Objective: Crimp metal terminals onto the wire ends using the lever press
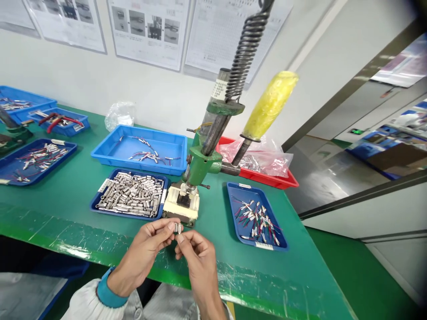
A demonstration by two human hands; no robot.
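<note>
My left hand (147, 249) pinches a small silver metal shell (178, 228) between thumb and forefinger, just in front of the press. The thumb and forefinger of my right hand (199, 255) close on the near end of the same piece; its exact shape there is partly hidden by the fingertips. Directly beyond my hands stands a green hand press (203, 162) with a yellow-wrapped lever (270, 106) and a black die on a cream base (170, 206). Left of the press, a dark blue tray (95, 205) holds a heap of similar silver metal shells (133, 193).
On the right lies a blue tray (233, 209) of short wired parts. A larger blue bin (110, 151) with a few wires stands behind the shells. A red bin (283, 180) with plastic bags sits behind the press. Red-handled pliers (56, 121) rest across a bin at left.
</note>
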